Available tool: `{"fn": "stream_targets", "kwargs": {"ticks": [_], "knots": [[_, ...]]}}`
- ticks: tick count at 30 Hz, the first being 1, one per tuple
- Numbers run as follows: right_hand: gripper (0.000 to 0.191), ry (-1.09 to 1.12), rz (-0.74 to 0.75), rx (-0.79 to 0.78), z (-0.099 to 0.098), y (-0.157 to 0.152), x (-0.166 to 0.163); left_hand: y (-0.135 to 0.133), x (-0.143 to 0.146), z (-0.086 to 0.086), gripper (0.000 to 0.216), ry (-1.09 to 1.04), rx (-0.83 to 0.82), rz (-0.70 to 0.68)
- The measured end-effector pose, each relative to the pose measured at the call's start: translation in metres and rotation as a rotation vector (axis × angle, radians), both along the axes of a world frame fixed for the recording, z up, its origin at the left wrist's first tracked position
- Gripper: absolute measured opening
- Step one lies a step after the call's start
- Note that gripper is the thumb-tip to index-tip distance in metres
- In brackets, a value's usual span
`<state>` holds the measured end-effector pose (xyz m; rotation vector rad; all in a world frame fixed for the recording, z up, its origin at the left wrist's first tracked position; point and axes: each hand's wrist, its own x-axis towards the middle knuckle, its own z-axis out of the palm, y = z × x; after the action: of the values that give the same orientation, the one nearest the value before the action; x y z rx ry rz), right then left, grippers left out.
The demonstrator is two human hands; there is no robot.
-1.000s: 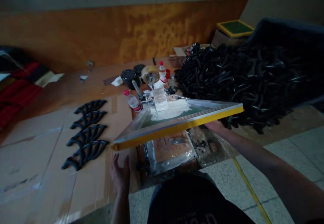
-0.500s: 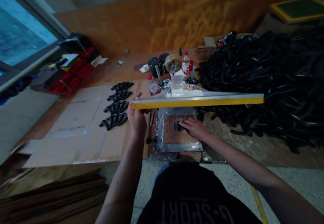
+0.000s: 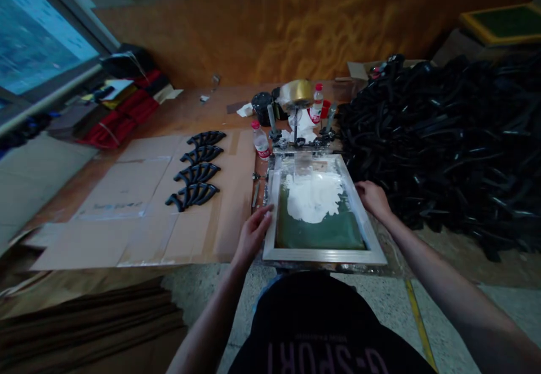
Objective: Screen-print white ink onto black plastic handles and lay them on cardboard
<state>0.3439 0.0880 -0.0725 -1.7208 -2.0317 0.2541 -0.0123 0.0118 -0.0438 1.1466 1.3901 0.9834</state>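
Observation:
A screen-printing frame point(image 3: 325, 255) lies flat in front of me, with pale metal sides, green mesh and a broad patch of white ink point(image 3: 315, 196) on it. My left hand point(image 3: 253, 230) is at its left side, thumb and bent fingers closed at the outer edge. Along the opposite side, my right hand point(image 3: 374, 198) has its fingers loosely stretched toward the edge, with nothing visible in them. The board beneath the frame is hidden, and so is any black piece on it.
Rows of curved black pieces point(image 3: 196, 168) lie on cardboard point(image 3: 118, 194) at left. A large pile of black pieces point(image 3: 439, 137) fills the right. Behind the frame stand clamp posts point(image 3: 271, 119), a tape roll point(image 3: 298, 92), a black tub point(image 3: 262, 108) and bottles point(image 3: 261, 140).
The frame has swung down from a raised, edge-on position to lying flat. My left hand has come down with it. My right hand has left the board and moved right, beside the frame.

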Motion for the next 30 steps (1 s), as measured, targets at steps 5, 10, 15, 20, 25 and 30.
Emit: {"fn": "stream_targets", "kwargs": {"ticks": [5,10,15,20,25,30], "knots": [[0.060,-0.048,0.090,0.128,0.037,0.041,-0.061,-0.003,0.002,-0.058,0.066,0.111,-0.075,0.003],[0.029,-0.202,0.281,-0.117,0.038,0.056,-0.127,0.003,0.000,-0.072,0.057,0.204,-0.070,-0.026],[0.015,-0.322,0.524,-0.072,0.019,0.007,-0.117,0.003,-0.005,-0.082,0.055,0.258,-0.054,-0.074],[0.021,-0.281,0.808,-0.088,0.031,-0.021,-0.098,0.002,-0.004,-0.084,0.056,0.257,-0.048,-0.064],[0.018,-0.202,0.658,-0.067,0.032,-0.013,-0.105,0.001,-0.002,-0.077,0.056,0.231,-0.069,-0.032],[0.019,-0.173,0.700,-0.047,0.019,-0.026,-0.108,0.002,0.000,-0.068,0.056,0.163,-0.115,0.013]]}}
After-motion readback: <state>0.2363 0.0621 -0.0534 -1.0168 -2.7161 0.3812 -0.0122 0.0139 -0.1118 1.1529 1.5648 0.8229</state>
